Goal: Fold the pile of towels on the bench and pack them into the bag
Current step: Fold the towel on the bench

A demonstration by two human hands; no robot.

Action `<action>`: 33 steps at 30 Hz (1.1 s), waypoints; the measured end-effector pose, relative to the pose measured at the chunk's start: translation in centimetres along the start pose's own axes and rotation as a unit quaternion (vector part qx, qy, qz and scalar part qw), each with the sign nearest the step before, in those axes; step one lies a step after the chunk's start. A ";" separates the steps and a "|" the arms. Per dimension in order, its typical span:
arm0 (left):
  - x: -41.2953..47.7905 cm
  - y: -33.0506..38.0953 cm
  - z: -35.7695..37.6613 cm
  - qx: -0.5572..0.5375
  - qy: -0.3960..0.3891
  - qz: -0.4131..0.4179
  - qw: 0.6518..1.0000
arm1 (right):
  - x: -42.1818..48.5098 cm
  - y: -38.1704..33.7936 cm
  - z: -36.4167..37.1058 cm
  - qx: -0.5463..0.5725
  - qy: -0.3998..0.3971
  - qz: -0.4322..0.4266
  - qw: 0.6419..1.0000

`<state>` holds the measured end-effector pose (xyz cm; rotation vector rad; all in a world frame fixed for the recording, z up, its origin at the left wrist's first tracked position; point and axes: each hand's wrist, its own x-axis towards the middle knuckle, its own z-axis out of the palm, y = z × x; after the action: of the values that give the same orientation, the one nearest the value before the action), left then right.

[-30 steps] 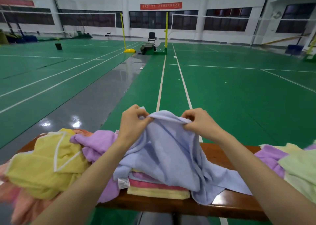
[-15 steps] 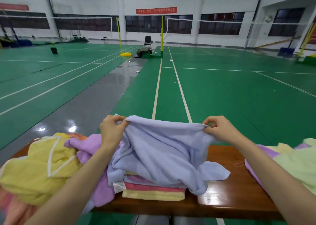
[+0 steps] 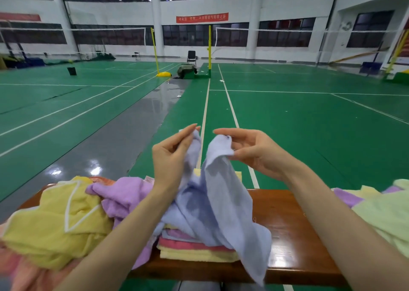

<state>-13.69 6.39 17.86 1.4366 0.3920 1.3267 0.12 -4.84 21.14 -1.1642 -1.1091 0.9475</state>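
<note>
Well, we pinched corners of the blue towel (image 3: 221, 206) with left hand (image 3: 170, 155) and right hand (image 3: 254, 151) above the bench (image 3: 294, 235); those light fingertip holds could slip, we judged, rumpling the folded stack (image 3: 194, 249).

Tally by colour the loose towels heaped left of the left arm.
yellow towel: 1
purple towel: 1
pink towel: 1
orange towel, only a sliver showing: 1
Total: 4 visible; more may be buried underneath.
</note>
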 end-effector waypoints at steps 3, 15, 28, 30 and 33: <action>-1.5 0.1 0.7 -0.020 -0.061 0.012 0.998 | 0.8 0.8 1.8 -0.160 0.049 -0.028 0.985; -3.4 0.4 0.2 -0.042 -0.068 0.014 0.997 | 1.5 1.9 3.5 -0.191 0.120 -0.058 0.972; 2.2 3.2 -0.8 -0.080 -0.060 -0.039 0.994 | 1.7 1.7 1.1 -0.256 -0.005 -0.037 0.966; 5.0 4.5 -1.4 -0.095 -0.100 -0.053 0.989 | 1.7 0.9 0.5 -0.263 -0.036 -0.021 0.964; 8.4 7.1 -1.5 -0.143 -0.152 -0.057 0.976 | 1.9 -1.3 0.1 -0.328 -0.108 0.022 0.938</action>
<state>-15.19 11.30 27.68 1.3237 0.0750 1.0045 0.43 -3.15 22.70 -1.6498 -1.6571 0.7663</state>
